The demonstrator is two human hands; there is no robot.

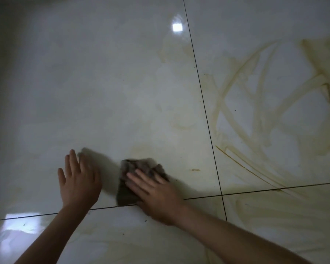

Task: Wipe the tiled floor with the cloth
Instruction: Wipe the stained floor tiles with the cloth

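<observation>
The right hand [156, 195] presses flat on a dark cloth [135, 180] on the glossy tiled floor [103, 82]; the left hand [79, 180] rests flat beside it. Yellowish streaks [265, 103] mark the right tile.

no legible text, label, number or sign on the tiled floor [103, 82] or the cloth [139, 165]

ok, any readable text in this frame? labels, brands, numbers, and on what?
None: no readable text in the head view.
cloth: no label or print shows.
floor: only yellowish smears, dark grout lines and light glare, no writing.
left hand and right hand: nothing printed on them.
</observation>
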